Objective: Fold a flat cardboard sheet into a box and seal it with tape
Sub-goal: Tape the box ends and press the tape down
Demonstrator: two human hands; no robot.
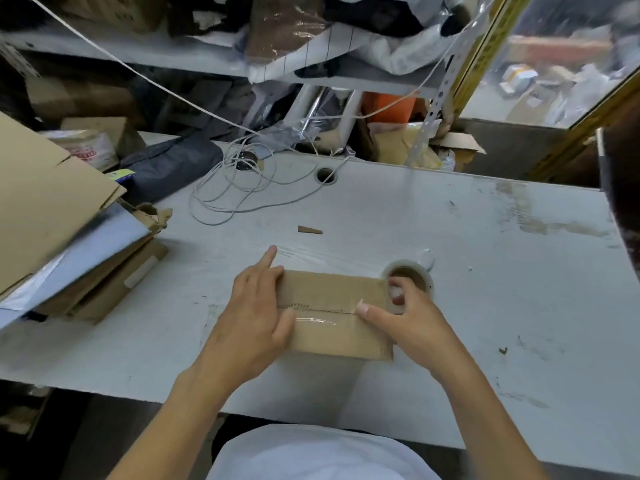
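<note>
A: Item one, small brown cardboard box [332,313]?
B: Near the front edge of the scuffed white table [485,271], flaps closed, a strip of clear tape along the seam.
A: Left hand [252,317]?
B: Flat on the box's left end, fingers straight, thumb on top.
A: Right hand [412,320]?
B: At the box's right end, fingers curled through the clear tape roll [408,282], thumb pressing the seam.
A: Beyond the box?
B: Small brown cardboard scrap [309,230]; loose coiled white cord [239,188].
</note>
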